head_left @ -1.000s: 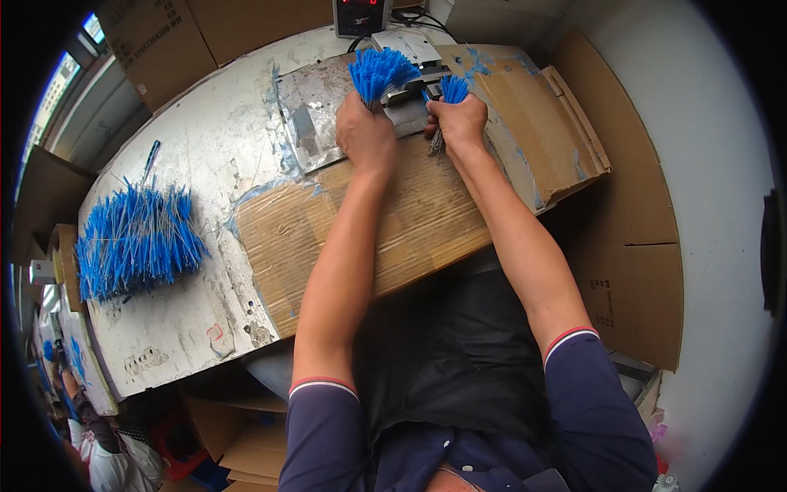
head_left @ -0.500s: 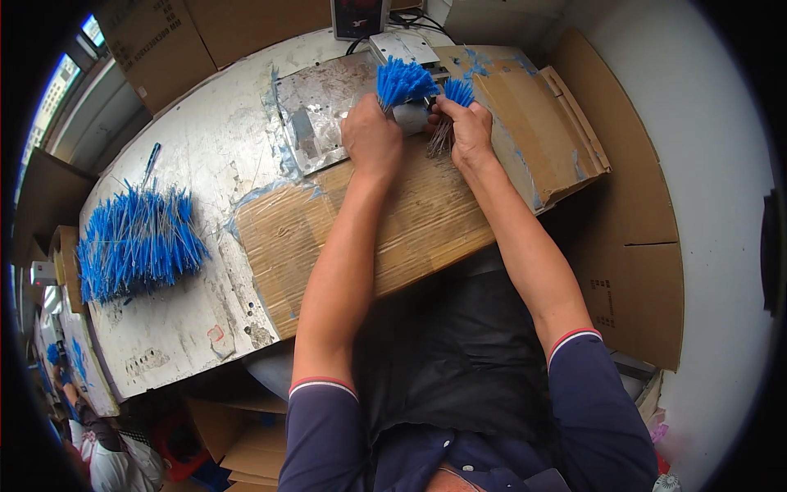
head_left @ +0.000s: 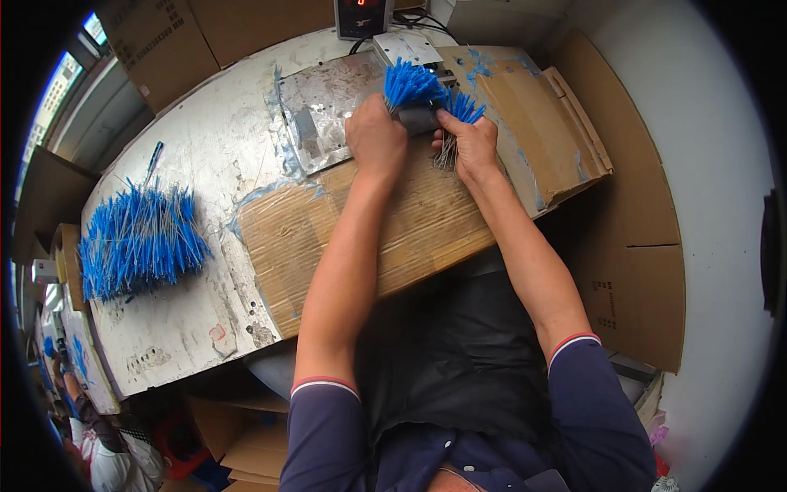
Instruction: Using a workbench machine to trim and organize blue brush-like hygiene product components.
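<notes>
My left hand [head_left: 379,138] is closed round a bundle of thin wires with blue ends [head_left: 411,82], the blue ends fanning out up and to the right. Close beside it, my right hand [head_left: 469,146] pinches a smaller bunch of blue-ended wires [head_left: 465,107], whose bare grey stems hang below the fingers. A dark grey rounded piece [head_left: 418,120] shows between the two hands; what it belongs to is hidden. On the left of the table lies a large pile of the same blue-ended wires [head_left: 143,242].
A metal plate [head_left: 316,107] and flat cardboard [head_left: 328,238] cover part of the white table [head_left: 217,271]. A dark box with a red display [head_left: 361,18] stands at the back. A pen [head_left: 153,161] lies behind the pile. Another person [head_left: 115,459] is at lower left.
Both hands have shifted slightly to the right, the right one also a little nearer. The rounded piece between them now looks dark, and a red light shows on the box.
</notes>
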{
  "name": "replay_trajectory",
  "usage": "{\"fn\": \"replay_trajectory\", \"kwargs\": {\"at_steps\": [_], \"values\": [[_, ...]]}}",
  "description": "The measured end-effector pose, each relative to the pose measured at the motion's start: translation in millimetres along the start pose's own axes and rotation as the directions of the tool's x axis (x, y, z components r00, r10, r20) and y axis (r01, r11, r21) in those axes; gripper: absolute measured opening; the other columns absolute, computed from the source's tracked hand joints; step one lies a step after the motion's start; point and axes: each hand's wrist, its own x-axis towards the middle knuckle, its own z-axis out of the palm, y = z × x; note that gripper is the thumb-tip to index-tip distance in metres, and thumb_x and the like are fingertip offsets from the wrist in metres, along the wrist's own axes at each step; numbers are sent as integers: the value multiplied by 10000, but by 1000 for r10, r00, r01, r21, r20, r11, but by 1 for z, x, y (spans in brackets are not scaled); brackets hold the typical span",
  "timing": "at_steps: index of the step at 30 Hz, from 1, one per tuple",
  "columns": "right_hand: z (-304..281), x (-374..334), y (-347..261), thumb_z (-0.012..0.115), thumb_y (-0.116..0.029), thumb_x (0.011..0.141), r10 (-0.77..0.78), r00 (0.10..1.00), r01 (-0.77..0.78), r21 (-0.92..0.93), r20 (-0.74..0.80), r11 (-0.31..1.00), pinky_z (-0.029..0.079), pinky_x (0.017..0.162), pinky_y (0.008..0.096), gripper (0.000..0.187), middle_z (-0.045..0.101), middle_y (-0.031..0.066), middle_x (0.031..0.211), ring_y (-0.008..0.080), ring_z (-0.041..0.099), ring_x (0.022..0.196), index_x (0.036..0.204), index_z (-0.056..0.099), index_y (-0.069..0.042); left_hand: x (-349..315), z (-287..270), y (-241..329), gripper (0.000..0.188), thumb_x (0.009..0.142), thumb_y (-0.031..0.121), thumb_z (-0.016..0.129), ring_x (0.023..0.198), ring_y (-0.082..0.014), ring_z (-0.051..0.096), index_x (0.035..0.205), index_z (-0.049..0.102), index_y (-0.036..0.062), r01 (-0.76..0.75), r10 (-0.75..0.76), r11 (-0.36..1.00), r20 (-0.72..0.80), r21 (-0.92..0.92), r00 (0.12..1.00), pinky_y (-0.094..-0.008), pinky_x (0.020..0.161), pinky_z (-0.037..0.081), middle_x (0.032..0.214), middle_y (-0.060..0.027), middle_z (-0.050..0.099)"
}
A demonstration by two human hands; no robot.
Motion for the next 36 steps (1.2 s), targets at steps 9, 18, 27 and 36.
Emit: {"fn": "replay_trajectory", "kwargs": {"at_steps": [9, 18, 27, 36], "values": [[-2, -5, -5, 764, 9, 825, 39, 999, -39, 9, 4, 999, 566, 481, 278, 145, 669, 89, 758, 167, 663, 596, 910, 647, 22, -1, 0, -2, 155, 771, 24, 608, 860, -376, 633, 925, 617, 28, -95, 97, 993, -28, 74, 995, -488, 789, 458, 869, -170, 658], [21, 8, -5, 759, 37, 817, -52, 992, 28, -193, -119, 981, 515, 428, 257, 179, 643, 75, 743, 142, 627, 554, 897, 601, 14, 1, -5, -2, 149, 819, 35, 668, 861, -411, 645, 951, 600, 23, 136, -159, 978, -149, -157, 976, -507, 766, 483, 879, -191, 670], [20, 5, 8, 740, 32, 828, -85, 996, 80, -173, -23, 982, 443, 422, 242, 160, 645, 65, 750, 105, 572, 532, 942, 629, 19, 2, -4, -3, 153, 814, 43, 686, 854, -414, 645, 931, 588, 30, 119, -138, 982, -130, -145, 982, -508, 756, 483, 866, -189, 673], [8, 3, 0, 701, 7, 807, -105, 994, 107, -132, 22, 985, 419, 441, 247, 125, 629, 30, 734, 89, 553, 540, 921, 649, 2, 2, -1, -1, 150, 872, 113, 697, 850, -421, 662, 983, 617, 52, 118, -139, 980, -129, -159, 982, -502, 745, 485, 878, -192, 690]]}}
